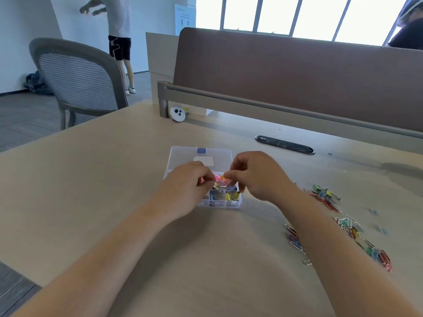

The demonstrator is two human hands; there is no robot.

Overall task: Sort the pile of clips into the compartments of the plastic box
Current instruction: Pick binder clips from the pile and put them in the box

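- Two bare forearms reach in from the near edge over a smooth, pale wood-grain table point(96, 202).
- Several loose heaps of wire paper clips point(350, 227), in mixed colours, lie scattered on the table right of the right forearm; a heap of small binder clips point(324, 193) sits at their far end. The number is too great and blurred to count.
- One clear plastic box point(219, 203) stands at centre, its lid point(201, 156) laid open flat on the far side.
- The near compartments hold blue and yellow binder clips point(230, 197); the pink and orange pieces farther in are mostly hidden.
- The left hand point(185, 186) and right hand point(258, 177) are both over the box, fingertips pinched together around small clips; exactly what each holds I cannot tell.
- Beyond: one black oval cable slot point(285, 144), one brown desk partition point(297, 76), one grey mesh chair point(77, 81).
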